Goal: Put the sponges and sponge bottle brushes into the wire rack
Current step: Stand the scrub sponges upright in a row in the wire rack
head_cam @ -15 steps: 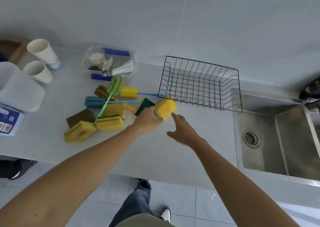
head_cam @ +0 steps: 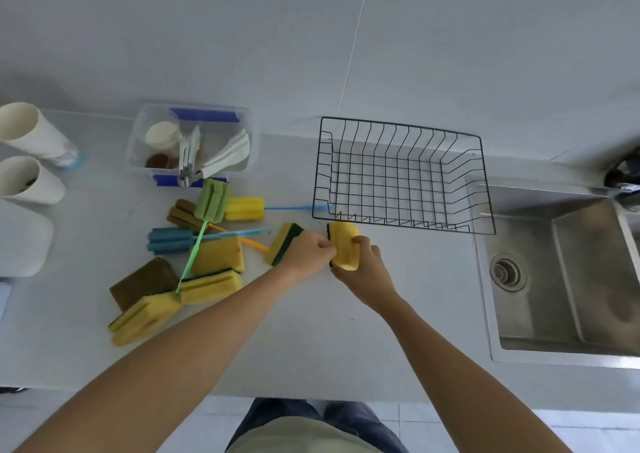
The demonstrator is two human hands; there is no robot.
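Right now both hands meet just in front of the wire rack (head_cam: 401, 175), which stands on the counter (head_cam: 398, 314) beside the sink (head_cam: 568, 279). The right hand (head_cam: 363, 272) has its fingers wrapped around a yellow sponge (head_cam: 344, 245) with a dark scouring side; the left hand (head_cam: 308, 252) is curled closed, touching that sponge's edge. Another yellow-green sponge (head_cam: 282, 243) sits behind the left hand. Further from the rack lie more sponges (head_cam: 214, 272) and the bottle brushes (head_cam: 211, 207) in a loose heap
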